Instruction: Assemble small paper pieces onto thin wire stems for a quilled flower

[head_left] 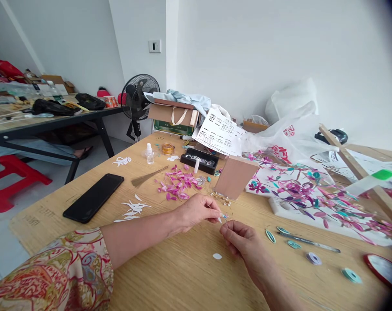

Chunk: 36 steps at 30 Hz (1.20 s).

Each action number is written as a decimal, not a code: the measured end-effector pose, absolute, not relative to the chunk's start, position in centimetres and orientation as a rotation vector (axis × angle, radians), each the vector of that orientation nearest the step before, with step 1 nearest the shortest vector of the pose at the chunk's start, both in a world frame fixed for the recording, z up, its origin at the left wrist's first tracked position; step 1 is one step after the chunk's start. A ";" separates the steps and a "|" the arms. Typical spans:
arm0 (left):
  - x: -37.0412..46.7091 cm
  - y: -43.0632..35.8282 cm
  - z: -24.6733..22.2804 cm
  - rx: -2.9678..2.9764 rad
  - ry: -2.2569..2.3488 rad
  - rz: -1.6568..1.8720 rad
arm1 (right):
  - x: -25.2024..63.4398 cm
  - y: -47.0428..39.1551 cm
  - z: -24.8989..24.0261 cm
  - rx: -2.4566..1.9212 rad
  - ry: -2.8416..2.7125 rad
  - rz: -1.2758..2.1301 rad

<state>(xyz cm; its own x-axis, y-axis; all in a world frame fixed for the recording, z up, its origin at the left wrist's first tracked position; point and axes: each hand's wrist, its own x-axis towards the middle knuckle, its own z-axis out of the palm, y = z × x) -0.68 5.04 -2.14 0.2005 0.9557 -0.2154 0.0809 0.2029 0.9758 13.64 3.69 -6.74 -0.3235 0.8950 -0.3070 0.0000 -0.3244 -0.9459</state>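
Note:
Above the wooden table, my left hand (pixel 197 211) pinches a small wired flower piece (pixel 225 215) with pink and blue bits. A white petal shape shows just under its fingertips. Close by on the right, my right hand (pixel 243 239) has thumb and forefinger closed at the lower end of the same piece, seemingly on its thin stem. Its exact grip is too small to make out. One loose white petal (pixel 217 256) lies below the hands. Pink petals (pixel 179 183) are heaped beyond them, and white paper strips (pixel 133 209) lie left of my left forearm.
A black phone (pixel 94 198) lies at left. Further back are a small bottle (pixel 150 153), a black tray (pixel 199 160) and an upright brown board (pixel 235 177). At right, finished flower sprays (pixel 309 188) rest on white foam, near a pen-like tool (pixel 309 242) and thread spools (pixel 313 258).

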 end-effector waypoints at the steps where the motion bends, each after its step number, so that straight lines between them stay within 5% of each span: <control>1: -0.7 5.0 -2.1 1.163 1.193 0.880 | 13.6 3.8 -7.2 -1.237 -1.253 1.708; 15: -0.1 4.8 -3.0 1.115 1.165 0.991 | 12.8 3.8 -7.7 -1.250 -1.483 1.516; 25: -0.8 5.2 -3.1 1.903 1.246 0.981 | 12.8 2.7 -6.9 -1.231 -1.984 0.507; 31: -0.9 5.0 -3.0 2.253 1.141 0.816 | 13.6 2.5 -5.6 -1.158 -2.184 0.257; 36: -1.1 5.0 -2.6 1.865 1.079 0.667 | 15.2 3.0 -3.5 -1.126 -2.232 0.247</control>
<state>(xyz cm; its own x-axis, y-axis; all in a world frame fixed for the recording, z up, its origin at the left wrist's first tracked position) -1.07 4.99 -2.55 0.4840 0.8746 0.0286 0.4166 -0.2590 0.8714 15.22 2.98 -3.46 -0.4452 0.7781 0.4432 0.6622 0.6193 -0.4219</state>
